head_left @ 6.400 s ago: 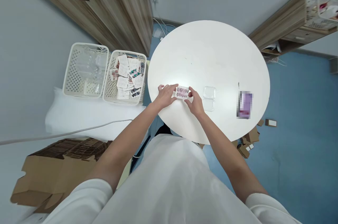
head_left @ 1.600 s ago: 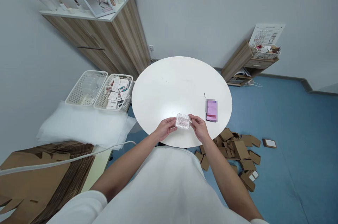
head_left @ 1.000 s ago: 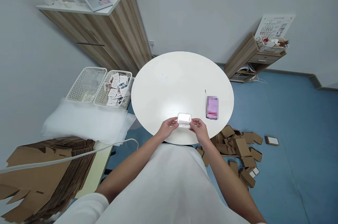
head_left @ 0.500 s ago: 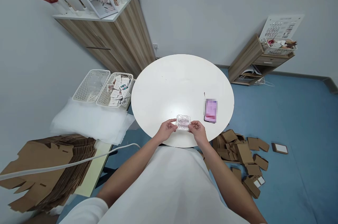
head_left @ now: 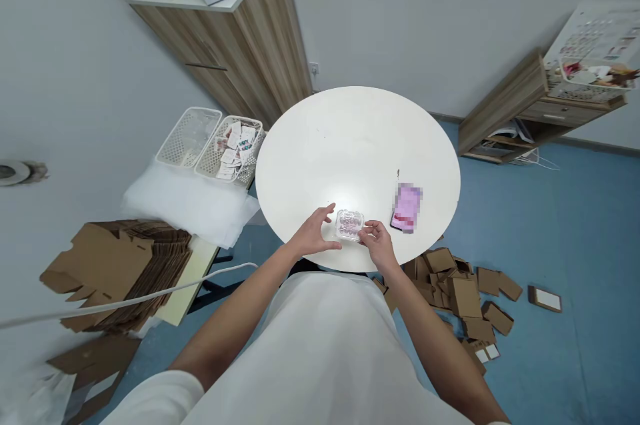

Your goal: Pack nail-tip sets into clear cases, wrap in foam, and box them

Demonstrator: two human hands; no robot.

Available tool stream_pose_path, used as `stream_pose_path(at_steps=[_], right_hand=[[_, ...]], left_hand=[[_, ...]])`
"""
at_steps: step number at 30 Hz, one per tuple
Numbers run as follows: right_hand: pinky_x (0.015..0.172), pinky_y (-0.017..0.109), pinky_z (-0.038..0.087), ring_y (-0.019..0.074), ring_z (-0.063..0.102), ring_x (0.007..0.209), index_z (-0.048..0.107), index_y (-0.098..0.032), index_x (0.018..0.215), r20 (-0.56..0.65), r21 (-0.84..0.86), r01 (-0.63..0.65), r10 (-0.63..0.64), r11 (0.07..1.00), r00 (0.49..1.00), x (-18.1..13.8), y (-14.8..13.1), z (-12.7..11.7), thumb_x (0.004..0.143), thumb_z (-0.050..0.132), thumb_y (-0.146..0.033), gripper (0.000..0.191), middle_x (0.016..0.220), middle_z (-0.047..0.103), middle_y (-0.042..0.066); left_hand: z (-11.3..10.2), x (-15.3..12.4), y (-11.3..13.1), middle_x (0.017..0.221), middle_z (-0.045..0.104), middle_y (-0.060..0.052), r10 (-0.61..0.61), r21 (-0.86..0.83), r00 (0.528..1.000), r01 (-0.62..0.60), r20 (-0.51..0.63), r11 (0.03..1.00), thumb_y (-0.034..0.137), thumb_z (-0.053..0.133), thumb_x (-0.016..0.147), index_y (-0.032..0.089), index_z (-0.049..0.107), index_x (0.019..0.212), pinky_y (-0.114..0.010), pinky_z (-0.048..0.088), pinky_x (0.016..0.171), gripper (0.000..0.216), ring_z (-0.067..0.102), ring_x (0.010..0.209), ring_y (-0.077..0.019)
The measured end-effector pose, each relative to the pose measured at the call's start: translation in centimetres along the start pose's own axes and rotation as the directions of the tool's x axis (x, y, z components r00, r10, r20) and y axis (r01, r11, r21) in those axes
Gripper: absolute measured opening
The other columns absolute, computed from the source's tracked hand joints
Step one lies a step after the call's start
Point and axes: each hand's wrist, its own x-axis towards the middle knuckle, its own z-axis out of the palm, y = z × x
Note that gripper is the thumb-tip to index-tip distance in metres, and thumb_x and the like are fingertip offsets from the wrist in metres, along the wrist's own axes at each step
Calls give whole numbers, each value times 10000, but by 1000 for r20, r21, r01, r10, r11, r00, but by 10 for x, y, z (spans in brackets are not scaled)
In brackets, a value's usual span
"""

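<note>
Head view: my right hand (head_left: 379, 242) grips the clear case (head_left: 349, 225) by its right edge. My left hand (head_left: 311, 233) gapes wide just beside its left edge.

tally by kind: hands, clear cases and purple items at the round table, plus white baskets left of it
hands: 2 (left hand, right hand)
clear case: 1
purple item, blurred: 1
white baskets: 2 (left basket, right basket)
total: 6
</note>
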Motion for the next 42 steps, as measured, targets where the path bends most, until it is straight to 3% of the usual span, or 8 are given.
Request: stream_pose_path(at_steps=[3,10,16,20,24,31,36,42], right_hand=[[682,332,493,118,557,668,483,-227,894,39,-7,-2,2,1000,999,3,2,1,615,677,-437,400,794,528,-17],[695,336,484,104,543,638,496,-232,886,137,-105,-3,17,995,990,11,2,16,649,651,-425,343,838,517,-15],[731,363,478,136,591,701,500,-238,962,198,-296,52,8,954,980,22,-5,42,701,598,-435,341,976,553,25],[810,383,459,194,582,928,481,-274,1076,232,-441,161,-61,883,971,36,-14,71,657,656,-408,473,1167,512,49],[835,407,453,207,558,968,458,-307,1145,322,-515,314,-159,798,933,59,-22,112,574,734,-363,636,1359,351,59],[901,445,422,254,449,1143,490,-287,1133,420,-622,400,-146,673,896,101,-16,187,662,670,-311,505,1367,349,59],[884,427,442,255,446,1141,472,-270,1147,352,-685,400,-205,609,914,133,2,220,695,635,-288,480,1353,311,83],[843,413,465,255,439,1145,454,-261,1142,295,-745,367,-219,556,930,179,11,244,695,622,-254,479,1319,335,82]], left_hand=[[-6,0,1,1301,366,-113,72,95,997,-74,19,993,455,752,532,287,261,1351,-417,444,877,970,491,1070,-249],[-16,0,-13,1138,510,-105,78,238,995,-89,55,967,427,732,578,226,366,1297,-415,448,865,831,498,1049,-260],[-48,4,-31,1091,540,-97,122,270,990,-136,69,953,402,717,580,189,430,1222,-396,438,870,734,507,1017,-244],[-85,9,-55,1090,543,-92,147,258,987,-158,63,953,394,711,575,180,445,1204,-383,430,880,715,500,1031,-240],[-124,18,-85,1097,541,-90,152,220,985,-166,81,961,389,712,568,185,459,1197,-382,417,894,707,500,1028,-243],[-182,36,-137,1101,525,-94,149,162,978,-172,144,972,372,707,575,207,446,1220,-421,391,906,715,480,1039,-271],[-205,53,-169,1116,470,-98,151,182,977,-179,153,967,349,692,616,194,400,1264,-385,410,887,728,465,1045,-258],[-217,81,-196,1061,442,-78,5,220,987,-41,162,975,292,624,683,197,263,1346,-328,438,804,760,506,926,-208]])
